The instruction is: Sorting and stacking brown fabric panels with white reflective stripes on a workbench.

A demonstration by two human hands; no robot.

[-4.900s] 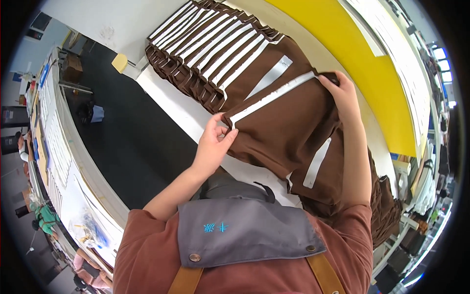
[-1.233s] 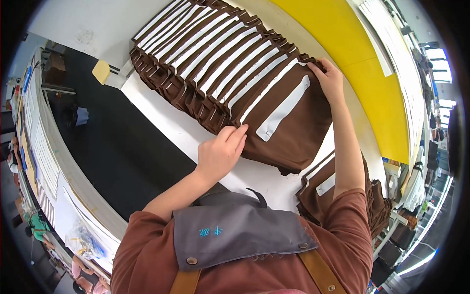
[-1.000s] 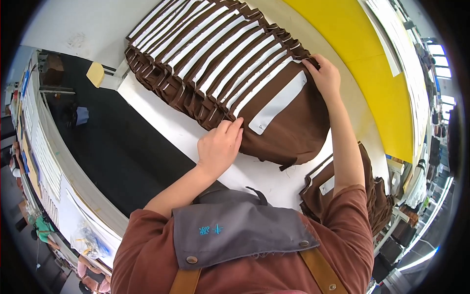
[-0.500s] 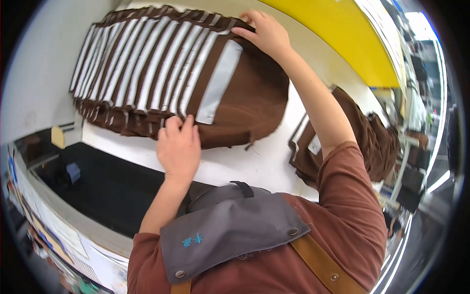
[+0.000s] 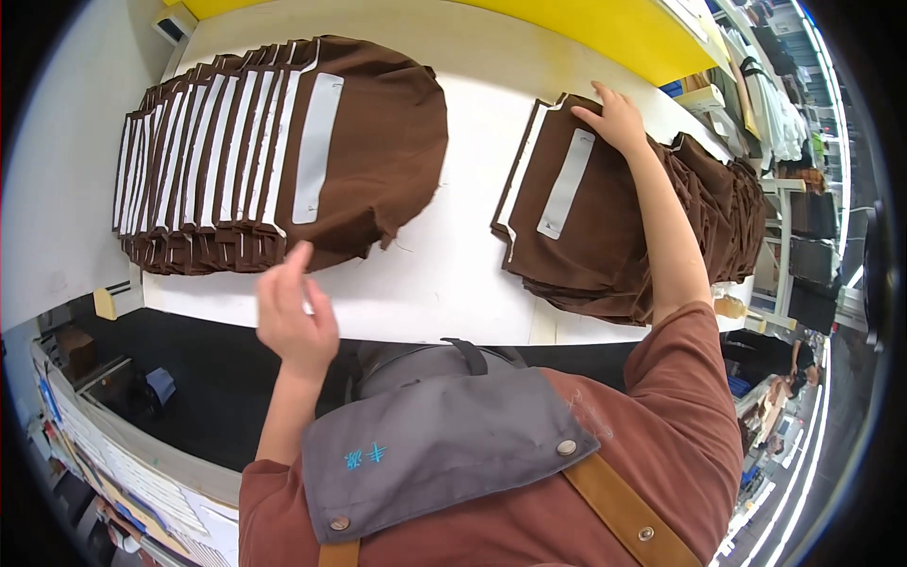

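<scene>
A fanned row of brown cut fabric pieces with white strips lies on the left of the white table. Its rightmost piece shows a pale rectangular strip. Just off the near edge of that row, my left hand is slightly blurred, its fingers apart and nothing in them. To the right, a second pile of brown fabric pieces has a similar pale strip on its top piece. My right hand rests on the far edge of this pile, fingers spread over the cloth. Its fingertips are partly against the fabric edge.
The white table shows between the two piles. A yellow panel runs along the far side, and a grey wall stands at the left. Shelving with hanging materials is at the far right. Dark flooring or matting lies nearer.
My right hand has moved from the left row's far edge to the right pile. The left hand has come off the fabric, leftward and nearer. The view has shifted right.
</scene>
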